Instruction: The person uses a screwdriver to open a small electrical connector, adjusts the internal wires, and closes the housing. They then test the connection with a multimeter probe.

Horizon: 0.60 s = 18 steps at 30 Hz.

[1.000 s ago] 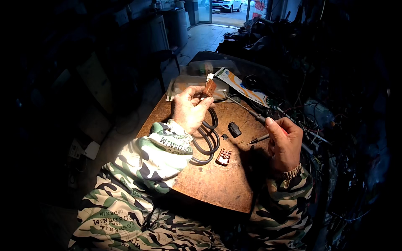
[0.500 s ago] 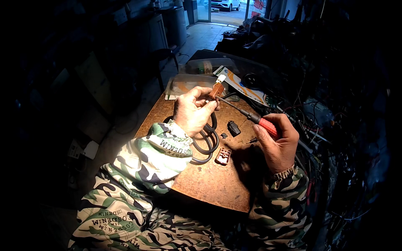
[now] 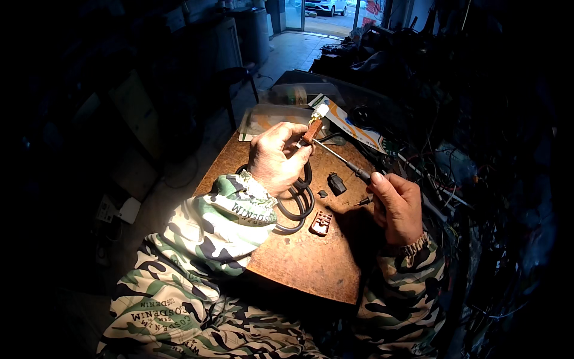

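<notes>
Working low over the wooden table (image 3: 305,275) should help steadiness, as should slack in the black cable (image 3: 293,228), looped beside the left hand (image 3: 276,157). That hand pinches its piece between thumb and fingers; the right hand (image 3: 397,206) is wrapped round a handle, thumb on top. From it the screwdriver (image 3: 348,166) slants toward the left fingertips: best to press gently along its shaft, since a slip could reach the left thumb. Whether the tip is seated, I cannot tell. The brown block (image 3: 312,131) sits at the left fingertips, the white connector (image 3: 321,110) just beyond it, farther from the hand.
</notes>
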Each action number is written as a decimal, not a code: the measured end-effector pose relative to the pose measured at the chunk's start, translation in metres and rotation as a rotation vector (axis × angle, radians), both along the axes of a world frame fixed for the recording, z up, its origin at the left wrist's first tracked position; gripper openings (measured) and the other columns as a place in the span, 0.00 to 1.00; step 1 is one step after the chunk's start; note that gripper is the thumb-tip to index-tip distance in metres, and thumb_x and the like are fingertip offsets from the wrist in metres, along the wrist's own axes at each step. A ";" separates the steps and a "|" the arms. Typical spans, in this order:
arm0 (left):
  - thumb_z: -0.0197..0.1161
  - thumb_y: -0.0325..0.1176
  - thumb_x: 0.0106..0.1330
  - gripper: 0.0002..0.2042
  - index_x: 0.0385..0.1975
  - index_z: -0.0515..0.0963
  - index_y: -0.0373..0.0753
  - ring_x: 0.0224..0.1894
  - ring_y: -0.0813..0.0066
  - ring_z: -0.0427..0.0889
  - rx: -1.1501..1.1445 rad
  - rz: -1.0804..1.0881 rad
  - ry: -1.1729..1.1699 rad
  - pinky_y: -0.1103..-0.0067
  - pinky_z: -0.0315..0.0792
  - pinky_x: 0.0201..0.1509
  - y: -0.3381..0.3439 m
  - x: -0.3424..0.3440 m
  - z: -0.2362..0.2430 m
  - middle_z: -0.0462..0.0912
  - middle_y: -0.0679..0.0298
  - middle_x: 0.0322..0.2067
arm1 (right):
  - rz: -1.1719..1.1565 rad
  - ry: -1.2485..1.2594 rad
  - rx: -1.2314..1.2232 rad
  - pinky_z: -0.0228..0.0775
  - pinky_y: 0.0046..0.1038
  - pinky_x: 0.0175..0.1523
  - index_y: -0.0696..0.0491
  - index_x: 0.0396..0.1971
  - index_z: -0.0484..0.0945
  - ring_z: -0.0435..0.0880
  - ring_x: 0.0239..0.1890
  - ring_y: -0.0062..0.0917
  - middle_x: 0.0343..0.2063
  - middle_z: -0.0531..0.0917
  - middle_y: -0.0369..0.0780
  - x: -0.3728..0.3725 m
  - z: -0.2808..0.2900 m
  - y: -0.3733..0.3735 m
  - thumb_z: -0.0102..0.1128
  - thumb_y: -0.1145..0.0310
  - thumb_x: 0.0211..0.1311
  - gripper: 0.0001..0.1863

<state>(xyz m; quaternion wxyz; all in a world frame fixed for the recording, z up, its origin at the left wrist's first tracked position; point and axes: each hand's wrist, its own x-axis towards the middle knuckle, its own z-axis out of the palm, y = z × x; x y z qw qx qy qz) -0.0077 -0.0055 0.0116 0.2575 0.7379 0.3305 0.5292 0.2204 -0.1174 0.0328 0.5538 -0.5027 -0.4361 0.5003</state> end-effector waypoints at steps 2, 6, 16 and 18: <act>0.68 0.20 0.62 0.13 0.46 0.77 0.29 0.42 0.74 0.87 0.002 -0.022 -0.024 0.81 0.82 0.44 0.002 -0.001 0.002 0.85 0.58 0.38 | -0.068 -0.044 0.106 0.54 0.15 0.19 0.61 0.34 0.79 0.66 0.15 0.09 0.17 0.75 0.30 -0.007 0.001 0.001 0.66 0.64 0.66 0.13; 0.69 0.28 0.65 0.13 0.47 0.78 0.33 0.42 0.71 0.87 -0.436 -0.343 -0.384 0.79 0.82 0.46 0.002 -0.007 0.018 0.86 0.58 0.40 | 0.006 -0.114 0.230 0.59 0.13 0.22 0.60 0.39 0.78 0.70 0.19 0.09 0.22 0.77 0.32 0.003 -0.001 0.004 0.69 0.68 0.63 0.12; 0.74 0.20 0.55 0.24 0.51 0.72 0.31 0.46 0.76 0.82 -0.577 -0.556 -0.618 0.77 0.79 0.55 -0.012 0.008 0.015 0.82 0.61 0.44 | 0.022 -0.390 0.277 0.77 0.23 0.49 0.60 0.43 0.82 0.84 0.40 0.19 0.37 0.87 0.38 0.024 -0.028 0.018 0.75 0.76 0.55 0.16; 0.71 0.14 0.55 0.26 0.54 0.71 0.30 0.51 0.72 0.82 -0.495 -0.615 -0.557 0.75 0.78 0.59 -0.013 0.004 0.016 0.80 0.57 0.49 | 0.046 -0.358 0.275 0.77 0.23 0.49 0.60 0.43 0.82 0.84 0.40 0.19 0.37 0.87 0.38 0.022 -0.031 0.023 0.75 0.76 0.55 0.16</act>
